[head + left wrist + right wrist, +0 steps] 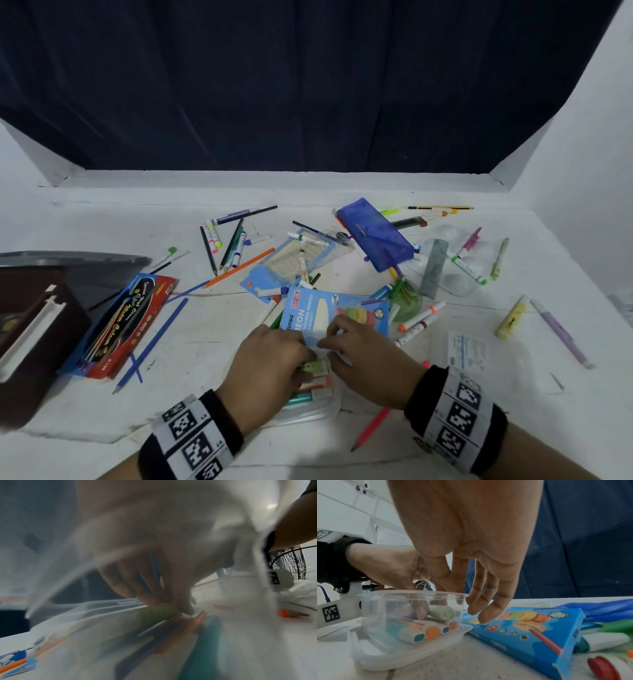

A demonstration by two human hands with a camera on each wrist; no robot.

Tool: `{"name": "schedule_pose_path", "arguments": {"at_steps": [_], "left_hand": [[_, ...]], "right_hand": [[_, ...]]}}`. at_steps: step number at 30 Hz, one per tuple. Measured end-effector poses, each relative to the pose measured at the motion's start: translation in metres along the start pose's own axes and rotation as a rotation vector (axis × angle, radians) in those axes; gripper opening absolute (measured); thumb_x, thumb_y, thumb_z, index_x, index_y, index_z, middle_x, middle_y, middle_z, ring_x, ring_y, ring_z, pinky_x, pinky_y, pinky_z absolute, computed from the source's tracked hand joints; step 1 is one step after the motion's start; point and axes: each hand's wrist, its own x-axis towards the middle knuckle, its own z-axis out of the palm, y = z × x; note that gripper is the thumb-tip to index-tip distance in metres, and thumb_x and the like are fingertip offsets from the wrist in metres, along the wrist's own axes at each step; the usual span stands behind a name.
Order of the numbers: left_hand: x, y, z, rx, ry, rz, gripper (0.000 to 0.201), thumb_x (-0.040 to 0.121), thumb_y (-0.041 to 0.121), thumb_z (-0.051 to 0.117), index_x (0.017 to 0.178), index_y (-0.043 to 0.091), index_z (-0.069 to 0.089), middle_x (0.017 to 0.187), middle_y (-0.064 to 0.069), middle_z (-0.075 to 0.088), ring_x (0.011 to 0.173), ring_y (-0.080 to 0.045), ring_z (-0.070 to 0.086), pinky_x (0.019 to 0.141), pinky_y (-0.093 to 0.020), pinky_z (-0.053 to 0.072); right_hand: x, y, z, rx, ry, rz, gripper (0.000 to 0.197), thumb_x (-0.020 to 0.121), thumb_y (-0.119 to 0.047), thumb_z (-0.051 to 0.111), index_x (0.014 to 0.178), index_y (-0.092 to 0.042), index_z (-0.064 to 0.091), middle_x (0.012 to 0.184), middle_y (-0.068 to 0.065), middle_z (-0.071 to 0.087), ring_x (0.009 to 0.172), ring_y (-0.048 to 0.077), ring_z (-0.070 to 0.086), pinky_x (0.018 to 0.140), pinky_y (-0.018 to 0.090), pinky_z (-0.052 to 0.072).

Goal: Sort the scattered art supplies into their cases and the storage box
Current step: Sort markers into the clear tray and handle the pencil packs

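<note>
L hand pinches green marker inside clear case, axis along case; R hand just beside, fingers prob. relaxed, empty.

Fingers on green marker

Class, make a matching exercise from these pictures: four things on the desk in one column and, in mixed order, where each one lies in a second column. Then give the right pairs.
Things:
1. Blue zip pouch
2. Red pencil box
3. Yellow highlighter
4. Green highlighter

Places:
A. In the clear plastic case under the hands
B. Far side of the table, in the middle
C. Right side of the table
D. Left side, beside the dark brown box

Pairs: 1-B, 2-D, 3-C, 4-A
</note>
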Motion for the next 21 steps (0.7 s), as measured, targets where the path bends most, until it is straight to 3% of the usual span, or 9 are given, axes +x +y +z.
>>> {"name": "schedule_pose_path", "arguments": {"at_steps": [5,13,16,19,21], "left_hand": [[-0.001,0.000,-0.003,-0.034,0.009,-0.014,0.017,0.079,0.048,0.073,0.092,0.037,0.075,0.079,0.013,0.067,0.076,-0.011,0.064,0.064,-0.030,0.049],[-0.009,-0.004,-0.009,-0.193,0.010,-0.019,0.020,0.088,0.046,0.066,0.102,0.035,0.074,0.094,0.014,0.070,0.089,-0.008,0.064,0.070,-0.024,0.043],[-0.017,-0.014,-0.015,-0.285,0.015,-0.045,0.026,0.089,0.052,0.057,0.104,0.036,0.073,0.095,0.015,0.067,0.090,-0.004,0.060,0.073,-0.027,0.048],[-0.031,-0.029,-0.019,-0.361,0.079,-0.094,0.033,0.086,0.057,0.052,0.102,0.037,0.073,0.096,0.020,0.063,0.090,-0.001,0.058,0.074,-0.028,0.051],[-0.042,-0.039,-0.021,-0.393,0.120,-0.154,0.030,0.085,0.053,0.061,0.109,0.039,0.071,0.097,0.026,0.055,0.091,-0.001,0.057,0.074,-0.025,0.050]], "right_hand": [[0.001,-0.004,-0.002,-0.059,-0.037,0.012,0.029,0.098,-0.024,0.048,0.117,-0.014,0.067,0.116,0.003,0.050,0.101,0.020,0.057,0.086,0.037,0.048],[-0.002,-0.005,0.000,-0.034,-0.016,0.014,0.032,0.100,-0.027,0.048,0.129,-0.023,0.060,0.120,-0.001,0.053,0.104,0.012,0.053,0.088,0.031,0.047],[-0.004,-0.001,0.000,0.013,0.063,0.040,0.030,0.097,-0.030,0.053,0.126,-0.026,0.061,0.120,-0.005,0.057,0.104,0.006,0.050,0.089,0.026,0.044],[-0.002,0.008,-0.013,0.053,0.221,0.120,0.027,0.090,-0.029,0.054,0.113,-0.025,0.067,0.106,-0.002,0.063,0.092,0.013,0.060,0.083,0.036,0.051],[-0.002,0.020,-0.025,0.012,0.290,0.189,0.023,0.088,-0.022,0.058,0.110,-0.020,0.067,0.099,0.001,0.063,0.086,0.017,0.061,0.079,0.039,0.052]]}}
